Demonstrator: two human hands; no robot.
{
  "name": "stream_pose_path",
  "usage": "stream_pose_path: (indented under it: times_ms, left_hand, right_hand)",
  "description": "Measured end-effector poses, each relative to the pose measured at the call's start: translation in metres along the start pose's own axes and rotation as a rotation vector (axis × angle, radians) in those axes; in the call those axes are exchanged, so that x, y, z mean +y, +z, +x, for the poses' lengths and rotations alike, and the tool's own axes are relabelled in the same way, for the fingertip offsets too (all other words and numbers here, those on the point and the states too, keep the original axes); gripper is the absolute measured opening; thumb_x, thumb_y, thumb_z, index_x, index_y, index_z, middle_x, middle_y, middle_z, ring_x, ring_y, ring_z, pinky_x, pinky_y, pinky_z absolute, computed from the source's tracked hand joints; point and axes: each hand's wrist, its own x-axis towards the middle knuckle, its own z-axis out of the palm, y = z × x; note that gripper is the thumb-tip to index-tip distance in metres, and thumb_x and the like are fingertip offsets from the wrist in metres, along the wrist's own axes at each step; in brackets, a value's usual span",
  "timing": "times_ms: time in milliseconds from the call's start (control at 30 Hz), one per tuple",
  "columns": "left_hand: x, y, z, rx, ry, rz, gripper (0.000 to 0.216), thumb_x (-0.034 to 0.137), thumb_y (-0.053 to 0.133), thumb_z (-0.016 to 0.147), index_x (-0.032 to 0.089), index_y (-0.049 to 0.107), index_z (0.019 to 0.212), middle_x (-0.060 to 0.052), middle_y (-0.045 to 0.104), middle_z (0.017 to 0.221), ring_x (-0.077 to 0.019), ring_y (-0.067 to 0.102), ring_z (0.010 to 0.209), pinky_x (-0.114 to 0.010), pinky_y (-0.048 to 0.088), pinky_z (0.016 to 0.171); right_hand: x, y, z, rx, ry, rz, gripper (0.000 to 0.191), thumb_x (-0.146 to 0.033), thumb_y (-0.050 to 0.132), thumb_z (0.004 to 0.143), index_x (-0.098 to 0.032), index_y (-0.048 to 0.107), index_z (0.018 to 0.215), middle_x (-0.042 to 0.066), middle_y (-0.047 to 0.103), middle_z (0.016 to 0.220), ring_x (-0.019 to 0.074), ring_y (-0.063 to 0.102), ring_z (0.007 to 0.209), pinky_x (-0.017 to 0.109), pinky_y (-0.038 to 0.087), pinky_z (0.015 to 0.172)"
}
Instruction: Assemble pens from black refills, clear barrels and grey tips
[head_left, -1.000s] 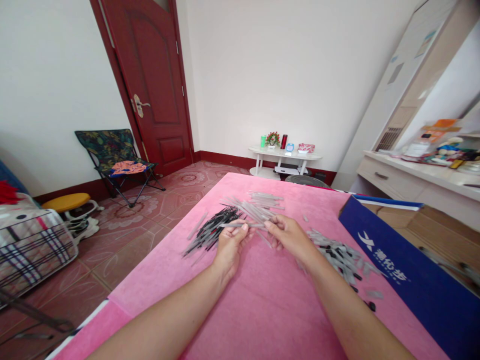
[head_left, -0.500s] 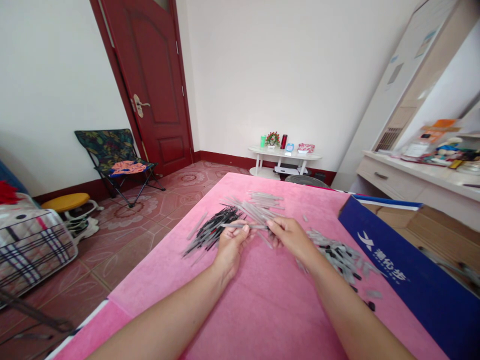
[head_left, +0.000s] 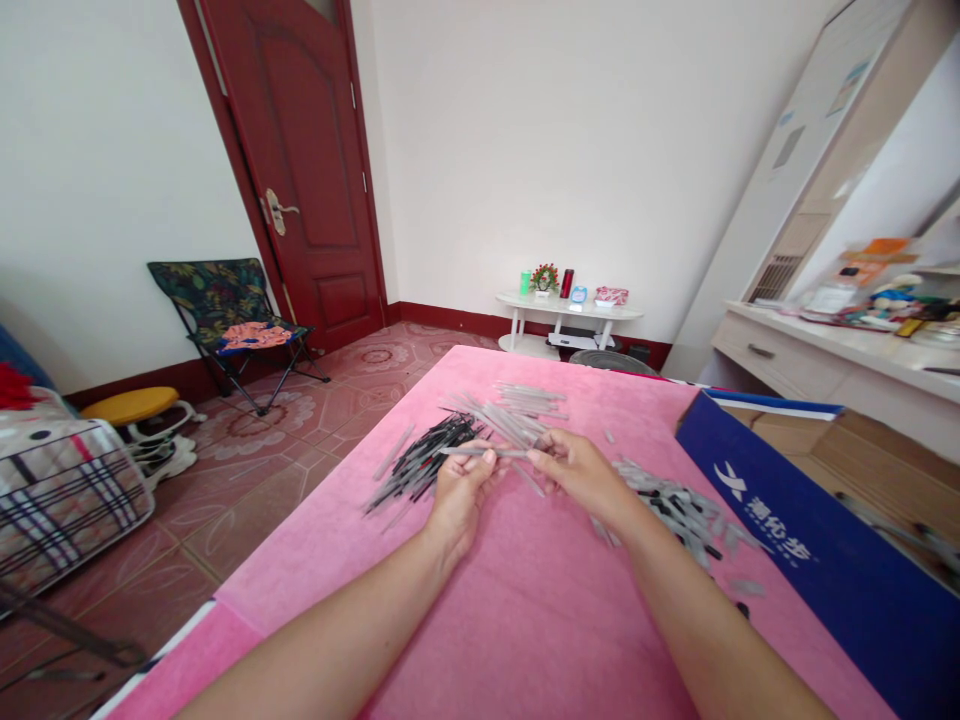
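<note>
A slim grey pen [head_left: 469, 451] lies level between my two hands. My left hand [head_left: 463, 490] is closed on its middle, thumb on top, and the pointed end sticks out to the left. My right hand [head_left: 574, 468] pinches the other end, hiding its tip. Left of my hands is a heap of dark, thin pen refills [head_left: 427, 460]. Just beyond them lie clear pen barrels [head_left: 491, 412], with a second row of barrels [head_left: 529, 400] farther back. Beside my right forearm spreads a pile of translucent and black pen caps [head_left: 679, 510].
A pink cloth [head_left: 510, 620] covers the table. On its right side stands an open blue cardboard box [head_left: 795, 520] with parts inside. A white dresser [head_left: 795, 350] is beyond the box. A folding chair [head_left: 225, 300] and yellow stool [head_left: 131, 402] stand on the floor at left.
My right hand has moved slightly left along the pen, closer to my left hand. My left hand keeps nearly the same place and grip.
</note>
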Motion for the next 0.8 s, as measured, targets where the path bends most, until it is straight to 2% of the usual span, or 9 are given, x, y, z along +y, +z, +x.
stream_pose_path:
  times_ms: [67, 167, 300, 367, 500, 567, 700, 800]
  left_hand:
    - [0.000, 0.000, 0.000, -0.004, -0.008, 0.004, 0.028, 0.024, 0.071, 0.062, 0.015, 0.058, 0.084, -0.005, 0.066, 0.086, -0.0140, 0.062, 0.075, -0.027, 0.046, 0.075]
    - [-0.002, -0.001, 0.001, -0.018, -0.007, 0.002, 0.026, 0.023, 0.069, 0.064, 0.015, 0.057, 0.085, -0.005, 0.066, 0.087, -0.0133, 0.062, 0.074, -0.027, 0.046, 0.075]
    - [-0.003, -0.002, 0.001, -0.029, -0.003, -0.003, 0.024, 0.022, 0.068, 0.065, 0.015, 0.057, 0.085, -0.005, 0.066, 0.087, -0.0130, 0.062, 0.075, -0.026, 0.046, 0.075]
    - [-0.003, -0.002, 0.001, -0.030, -0.008, -0.006, 0.025, 0.022, 0.068, 0.065, 0.015, 0.057, 0.086, -0.005, 0.066, 0.087, -0.0131, 0.062, 0.074, -0.027, 0.046, 0.075]
    - [-0.001, -0.001, 0.000, -0.013, -0.015, -0.007, 0.027, 0.024, 0.071, 0.062, 0.015, 0.057, 0.084, -0.005, 0.066, 0.087, -0.0139, 0.062, 0.076, -0.027, 0.046, 0.076]
    - [-0.001, -0.001, 0.000, -0.001, -0.017, 0.000, 0.028, 0.025, 0.071, 0.061, 0.015, 0.057, 0.084, -0.005, 0.066, 0.085, -0.0141, 0.062, 0.076, -0.027, 0.046, 0.076]
    - [-0.002, -0.002, 0.000, 0.006, -0.038, 0.010, 0.027, 0.028, 0.068, 0.065, 0.017, 0.056, 0.087, -0.004, 0.065, 0.083, -0.0140, 0.062, 0.073, -0.027, 0.046, 0.071]
    - [-0.002, -0.003, 0.001, 0.005, -0.070, -0.002, 0.029, 0.033, 0.065, 0.067, 0.017, 0.057, 0.090, -0.003, 0.064, 0.079, -0.0131, 0.062, 0.069, -0.027, 0.046, 0.069]
  right_hand:
    - [-0.002, 0.000, 0.000, -0.016, 0.008, 0.008, 0.028, -0.040, 0.047, 0.078, -0.016, 0.051, 0.063, -0.003, 0.053, 0.050, 0.0092, 0.051, 0.042, 0.019, 0.038, 0.043]
    - [-0.003, -0.001, -0.001, -0.037, 0.086, 0.000, 0.042, -0.046, 0.034, 0.082, -0.016, 0.049, 0.056, -0.002, 0.049, 0.043, 0.0087, 0.046, 0.034, 0.020, 0.034, 0.037]
    - [-0.005, -0.003, -0.001, -0.045, 0.032, 0.065, 0.027, -0.040, 0.050, 0.076, -0.015, 0.050, 0.064, -0.003, 0.051, 0.047, 0.0085, 0.049, 0.041, 0.018, 0.036, 0.041]
    - [-0.006, -0.003, -0.001, -0.072, 0.012, 0.071, 0.026, -0.038, 0.052, 0.075, -0.015, 0.050, 0.062, -0.003, 0.053, 0.048, 0.0079, 0.050, 0.042, 0.018, 0.036, 0.043]
    - [-0.005, -0.001, -0.001, -0.075, 0.092, 0.027, 0.042, -0.046, 0.037, 0.081, -0.014, 0.052, 0.059, 0.000, 0.055, 0.046, 0.0086, 0.049, 0.037, 0.018, 0.035, 0.039]
    - [-0.004, -0.005, -0.001, -0.035, 0.095, 0.002, 0.043, -0.048, 0.036, 0.081, -0.014, 0.054, 0.063, 0.001, 0.056, 0.048, 0.0097, 0.051, 0.038, 0.019, 0.036, 0.039]
    - [0.003, -0.026, -0.002, 0.028, 0.103, -0.197, 0.027, -0.038, 0.051, 0.073, -0.015, 0.055, 0.059, -0.001, 0.055, 0.047, 0.0100, 0.051, 0.042, 0.019, 0.035, 0.042]
    - [0.008, -0.046, -0.006, -0.047, 0.215, -0.455, 0.014, -0.026, 0.061, 0.061, -0.017, 0.056, 0.052, 0.000, 0.057, 0.046, 0.0099, 0.050, 0.043, 0.019, 0.030, 0.041]
